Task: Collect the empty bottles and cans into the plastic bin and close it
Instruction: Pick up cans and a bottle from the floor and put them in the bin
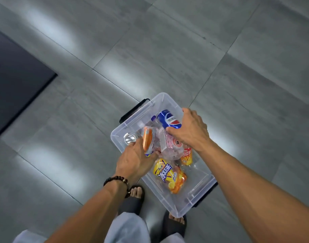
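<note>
We look down on the clear bin [201, 183], lid off, standing on the grey floor [167, 50] just ahead of our sandals [132, 199]. Our left hand [132, 160] grips an orange can [148, 142] over the bin's left edge. Our right hand [190, 130] curls round a blue can [169, 120] at the bin's far end. Inside the bin lie a yellow bottle [167, 174], a pink bottle [171, 148] and a clear bottle [131, 137].

The blue can [169, 119] bears the Pepsi globe logo, and the yellow bottle label [165, 173] in the bin reads 冰红茶.
</note>
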